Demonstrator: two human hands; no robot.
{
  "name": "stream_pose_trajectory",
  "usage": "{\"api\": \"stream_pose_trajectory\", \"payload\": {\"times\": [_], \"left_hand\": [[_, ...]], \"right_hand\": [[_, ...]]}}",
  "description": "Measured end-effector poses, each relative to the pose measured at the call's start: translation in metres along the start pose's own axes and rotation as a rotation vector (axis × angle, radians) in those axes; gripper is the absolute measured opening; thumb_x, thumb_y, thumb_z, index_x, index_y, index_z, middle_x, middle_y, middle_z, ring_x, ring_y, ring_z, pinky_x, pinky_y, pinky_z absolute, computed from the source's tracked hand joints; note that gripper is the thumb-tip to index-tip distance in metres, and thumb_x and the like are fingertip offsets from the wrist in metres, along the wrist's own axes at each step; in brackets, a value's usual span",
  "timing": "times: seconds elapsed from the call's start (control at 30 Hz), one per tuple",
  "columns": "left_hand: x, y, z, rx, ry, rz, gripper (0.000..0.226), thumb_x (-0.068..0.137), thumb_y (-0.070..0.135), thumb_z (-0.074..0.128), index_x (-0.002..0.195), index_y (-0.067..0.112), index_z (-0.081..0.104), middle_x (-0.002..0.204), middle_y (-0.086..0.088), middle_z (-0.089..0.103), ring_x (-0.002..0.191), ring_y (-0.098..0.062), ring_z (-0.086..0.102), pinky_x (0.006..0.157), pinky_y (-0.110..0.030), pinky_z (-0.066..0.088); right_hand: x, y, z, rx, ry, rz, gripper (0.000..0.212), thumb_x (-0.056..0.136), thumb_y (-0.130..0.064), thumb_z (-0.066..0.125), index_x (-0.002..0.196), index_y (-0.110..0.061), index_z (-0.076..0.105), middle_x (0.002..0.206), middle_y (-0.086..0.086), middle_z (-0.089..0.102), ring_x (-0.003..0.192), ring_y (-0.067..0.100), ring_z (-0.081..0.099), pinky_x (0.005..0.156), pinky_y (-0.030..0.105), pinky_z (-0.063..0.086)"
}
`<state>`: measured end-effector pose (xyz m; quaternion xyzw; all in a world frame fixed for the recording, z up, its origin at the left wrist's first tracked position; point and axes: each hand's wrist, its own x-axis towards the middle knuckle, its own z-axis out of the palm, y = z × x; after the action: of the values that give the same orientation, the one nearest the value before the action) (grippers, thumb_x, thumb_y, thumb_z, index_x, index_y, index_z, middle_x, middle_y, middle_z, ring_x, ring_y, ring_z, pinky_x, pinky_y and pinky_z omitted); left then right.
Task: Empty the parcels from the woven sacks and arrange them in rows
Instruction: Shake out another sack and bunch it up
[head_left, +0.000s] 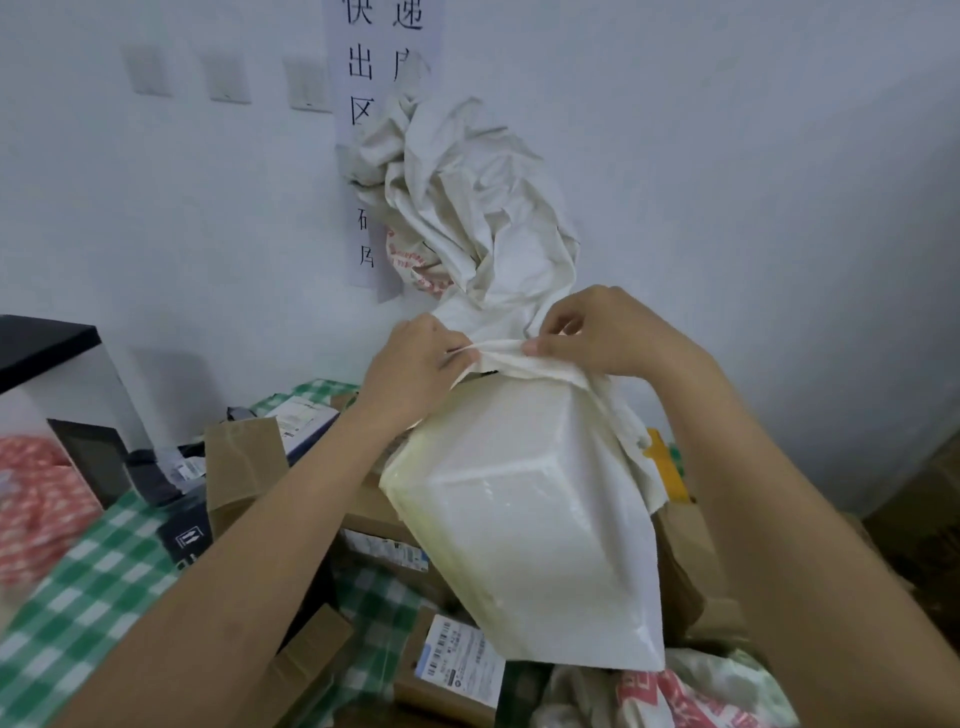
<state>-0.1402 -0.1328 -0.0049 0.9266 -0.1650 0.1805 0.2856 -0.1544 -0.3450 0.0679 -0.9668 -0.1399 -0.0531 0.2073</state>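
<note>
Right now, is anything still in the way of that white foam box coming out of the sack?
Yes. The sack's cloth still wraps the upper end of the white foam box. Left hand and right hand pinch the sack's edge there. Below the box, cardboard parcels crowd the checkered cloth.

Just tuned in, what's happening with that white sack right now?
A person is working on a white woven sack held up in front of the wall. The left hand and right hand each pinch the sack's fabric just above a boxy white parcel that is partly out of the sack. Below lie cardboard parcels and a labelled box on green checked sacks, heaped, not in rows.
</note>
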Motion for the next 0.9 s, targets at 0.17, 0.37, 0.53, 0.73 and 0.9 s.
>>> {"api": "stream_pose_trajectory", "payload": {"times": [0.17, 0.37, 0.53, 0.73, 0.9], "left_hand": [[0.024, 0.003, 0.004, 0.048, 0.109, -0.04, 0.028, 0.097, 0.036, 0.049, 0.09, 0.018, 0.069, 0.093, -0.006, 0.049, 0.097, -0.025, 0.045, 0.068, -0.032, 0.033], [0.039, 0.016, 0.0, 0.076, 0.154, -0.04, 0.022, 0.095, 0.034, 0.049, 0.079, 0.029, 0.063, 0.071, 0.005, 0.046, 0.079, -0.021, 0.051, 0.064, -0.03, 0.036], [0.038, 0.018, 0.003, -0.036, 0.066, -0.01, 0.022, 0.096, 0.028, 0.049, 0.095, 0.02, 0.069, 0.088, 0.011, 0.059, 0.088, -0.012, 0.056, 0.079, -0.033, 0.047], [0.029, 0.005, 0.012, -0.015, -0.346, -0.054, 0.041, 0.096, 0.043, 0.049, 0.132, 0.025, 0.054, 0.14, 0.006, 0.048, 0.129, -0.013, 0.041, 0.099, -0.023, 0.028], [0.016, 0.009, 0.011, -0.106, -0.419, -0.096, 0.048, 0.091, 0.055, 0.05, 0.136, 0.042, 0.044, 0.155, 0.004, 0.024, 0.145, -0.012, 0.014, 0.114, -0.032, 0.015]], "right_hand": [[-0.003, -0.007, 0.004, 0.071, 0.086, -0.137, 0.052, 0.071, -0.055, 0.077, 0.116, -0.036, 0.06, 0.125, -0.017, 0.048, 0.116, 0.003, 0.044, 0.095, 0.026, 0.039], [0.001, 0.011, 0.015, -0.094, 0.041, -0.087, 0.05, 0.085, -0.038, 0.068, 0.132, -0.036, 0.05, 0.131, -0.006, 0.04, 0.125, 0.016, 0.028, 0.092, 0.025, 0.029], [0.027, 0.039, 0.025, -0.144, 0.221, 0.005, 0.031, 0.09, -0.012, 0.057, 0.116, -0.026, 0.068, 0.101, -0.002, 0.039, 0.107, 0.022, 0.041, 0.083, 0.027, 0.04], [0.027, 0.066, 0.047, 0.197, -0.077, 0.203, 0.022, 0.092, -0.023, 0.057, 0.106, -0.016, 0.073, 0.105, 0.002, 0.065, 0.101, 0.022, 0.059, 0.079, 0.023, 0.041], [0.01, 0.066, 0.047, 0.393, -0.267, 0.273, 0.028, 0.09, -0.049, 0.058, 0.105, -0.029, 0.071, 0.112, -0.004, 0.068, 0.107, 0.015, 0.062, 0.094, 0.029, 0.046]]}}
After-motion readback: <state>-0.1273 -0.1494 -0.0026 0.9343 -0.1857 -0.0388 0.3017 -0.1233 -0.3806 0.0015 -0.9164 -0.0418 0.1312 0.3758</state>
